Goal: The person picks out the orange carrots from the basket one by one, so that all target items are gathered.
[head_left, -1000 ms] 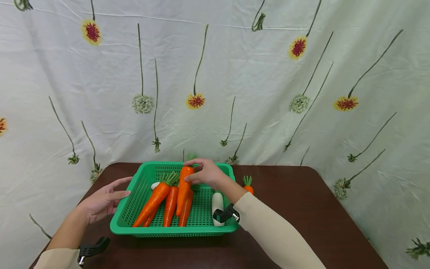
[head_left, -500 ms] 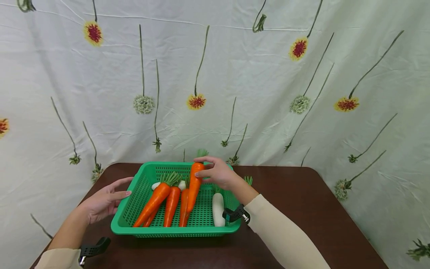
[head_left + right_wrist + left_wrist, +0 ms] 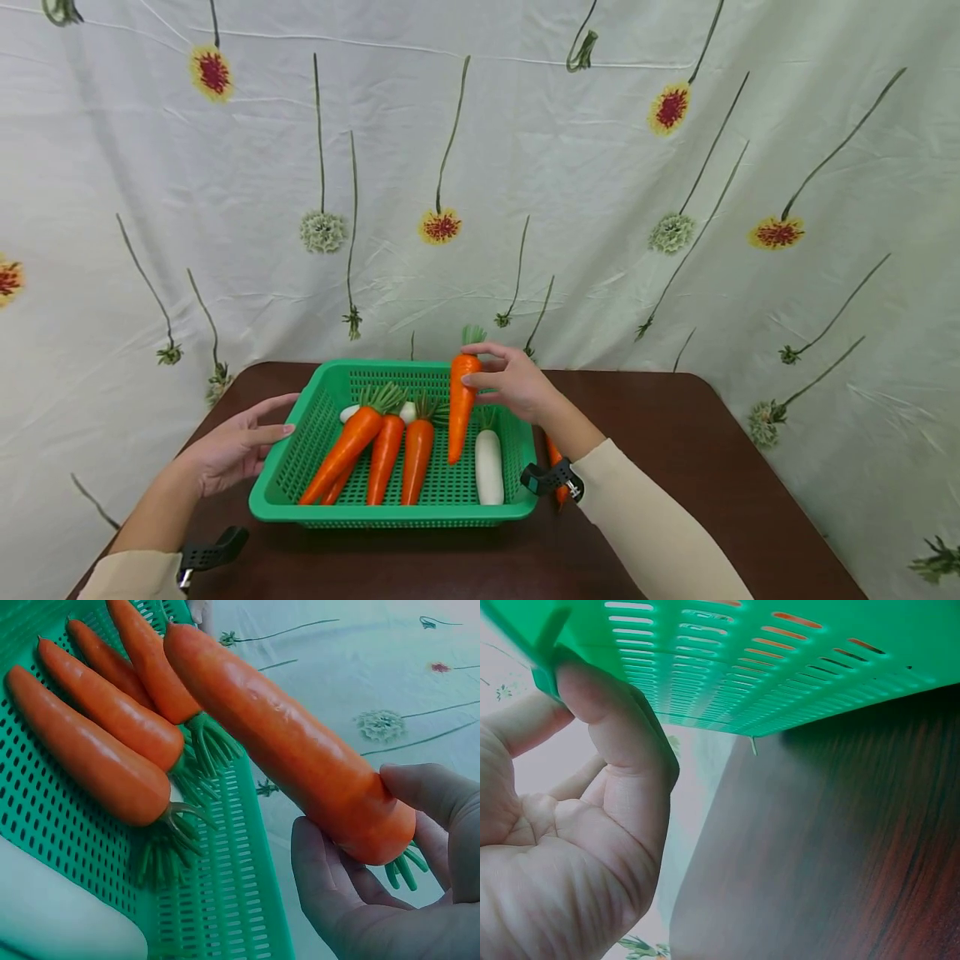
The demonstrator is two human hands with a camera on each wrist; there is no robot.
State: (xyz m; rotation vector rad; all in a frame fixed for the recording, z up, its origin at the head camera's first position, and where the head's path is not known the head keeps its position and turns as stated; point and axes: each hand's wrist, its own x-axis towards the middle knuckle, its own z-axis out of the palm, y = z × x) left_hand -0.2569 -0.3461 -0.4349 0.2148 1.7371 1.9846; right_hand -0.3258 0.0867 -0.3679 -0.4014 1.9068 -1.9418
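Observation:
My right hand (image 3: pixel 519 385) pinches a carrot (image 3: pixel 461 407) near its leafy top, tip down, above the right half of the green basket (image 3: pixel 390 515). In the right wrist view the thumb and fingers of the hand (image 3: pixel 390 877) lie on both sides of the carrot (image 3: pixel 292 750). My left hand (image 3: pixel 228 454) is at the basket's left rim, thumb and fingers around it; the left wrist view shows the hand (image 3: pixel 592 825) gripping the basket edge (image 3: pixel 546 679). Inside the basket lie several carrots (image 3: pixel 417 461) and a white radish (image 3: pixel 489 468).
Another carrot (image 3: pixel 556 467) lies on the dark table (image 3: pixel 675 467) just right of the basket, partly hidden by my right arm. White ends (image 3: pixel 407 412) of other items show behind the carrots in the basket. A flowered cloth (image 3: pixel 585 183) hangs behind the table.
The right hand has carried its carrot rightward and slightly up, away from the other carrots, uncovering the one beneath. My left hand stays at the rim.

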